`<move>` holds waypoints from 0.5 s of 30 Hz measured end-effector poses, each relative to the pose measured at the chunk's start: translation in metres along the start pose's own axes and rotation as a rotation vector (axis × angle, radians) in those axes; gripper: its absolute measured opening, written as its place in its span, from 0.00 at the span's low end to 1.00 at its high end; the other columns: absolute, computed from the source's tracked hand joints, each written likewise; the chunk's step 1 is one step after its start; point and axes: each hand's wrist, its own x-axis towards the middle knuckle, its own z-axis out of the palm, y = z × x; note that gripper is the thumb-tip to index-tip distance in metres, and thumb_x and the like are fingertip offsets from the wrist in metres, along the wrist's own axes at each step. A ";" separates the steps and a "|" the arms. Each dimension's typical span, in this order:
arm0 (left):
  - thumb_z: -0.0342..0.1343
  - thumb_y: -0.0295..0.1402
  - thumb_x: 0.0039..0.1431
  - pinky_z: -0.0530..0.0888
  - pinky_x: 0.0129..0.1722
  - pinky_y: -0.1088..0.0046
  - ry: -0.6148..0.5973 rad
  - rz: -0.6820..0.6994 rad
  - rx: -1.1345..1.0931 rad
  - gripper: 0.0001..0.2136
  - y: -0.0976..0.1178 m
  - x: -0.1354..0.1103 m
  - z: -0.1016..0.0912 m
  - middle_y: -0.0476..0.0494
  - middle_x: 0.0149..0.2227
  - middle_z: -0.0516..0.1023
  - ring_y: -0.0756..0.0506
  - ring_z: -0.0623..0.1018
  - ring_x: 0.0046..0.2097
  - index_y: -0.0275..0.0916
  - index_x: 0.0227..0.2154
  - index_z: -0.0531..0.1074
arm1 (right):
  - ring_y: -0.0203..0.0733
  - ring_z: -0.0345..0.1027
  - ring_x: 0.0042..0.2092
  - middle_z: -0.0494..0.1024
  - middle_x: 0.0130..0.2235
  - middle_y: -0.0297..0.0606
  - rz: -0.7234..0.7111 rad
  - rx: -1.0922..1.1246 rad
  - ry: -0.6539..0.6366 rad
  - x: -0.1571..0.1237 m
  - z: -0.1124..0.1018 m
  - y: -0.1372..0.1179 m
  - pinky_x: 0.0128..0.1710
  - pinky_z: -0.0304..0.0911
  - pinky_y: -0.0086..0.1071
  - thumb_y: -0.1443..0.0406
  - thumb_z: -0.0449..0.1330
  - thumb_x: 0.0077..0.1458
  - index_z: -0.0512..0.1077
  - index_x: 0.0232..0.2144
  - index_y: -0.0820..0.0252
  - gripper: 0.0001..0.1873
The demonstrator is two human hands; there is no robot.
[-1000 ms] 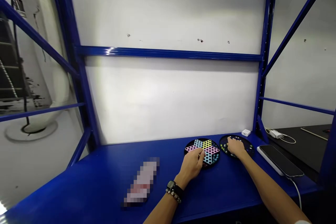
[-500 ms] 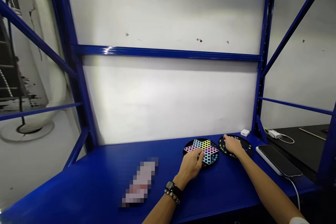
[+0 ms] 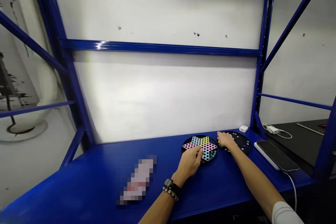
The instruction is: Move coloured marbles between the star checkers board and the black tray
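A round Chinese checkers board (image 3: 205,141) lies on the blue table, its star in pink, light blue and yellow with rows of holes. My left hand (image 3: 190,161) rests over the board's near left part, thumb and fingers pinched together; anything between them is hidden. To the right, a round black tray (image 3: 238,139) holds small coloured pieces near its rim. My right hand (image 3: 226,140) reaches over the tray's left side with its fingers curled downward at the rim. What those fingertips grip is too small to tell.
On the blue table (image 3: 99,178), a blurred-out pinkish item (image 3: 140,180) lies to the left. A phone (image 3: 277,154) sits on a white block with a cable at right. A small white box (image 3: 243,128) stands behind the tray. Blue rack posts (image 3: 258,87) frame the table.
My right hand has moved left across the tray to its left rim. My left hand stays over the board. The whole view has shifted slightly.
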 end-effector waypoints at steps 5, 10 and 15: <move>0.37 0.39 0.70 0.63 0.34 0.72 -0.003 -0.012 0.005 0.18 0.001 0.001 -0.001 0.47 0.30 0.75 0.46 0.73 0.32 0.42 0.27 0.65 | 0.35 0.67 0.26 0.72 0.28 0.36 0.071 0.497 0.135 0.002 -0.010 0.016 0.24 0.59 0.25 0.60 0.42 0.67 0.64 0.36 0.57 0.14; 0.38 0.38 0.70 0.63 0.33 0.71 -0.002 -0.018 0.032 0.17 0.002 0.001 -0.002 0.47 0.30 0.75 0.46 0.73 0.32 0.42 0.26 0.64 | 0.32 0.53 0.18 0.60 0.21 0.27 0.096 0.902 0.200 -0.001 -0.021 0.041 0.18 0.51 0.22 0.58 0.40 0.65 0.58 0.31 0.55 0.14; 0.39 0.37 0.69 0.62 0.33 0.72 0.001 -0.026 0.027 0.16 0.002 0.000 -0.003 0.47 0.29 0.75 0.46 0.72 0.32 0.42 0.26 0.63 | 0.38 0.60 0.24 0.63 0.20 0.30 0.126 0.962 0.203 -0.007 -0.012 0.038 0.25 0.56 0.28 0.58 0.48 0.62 0.60 0.24 0.56 0.15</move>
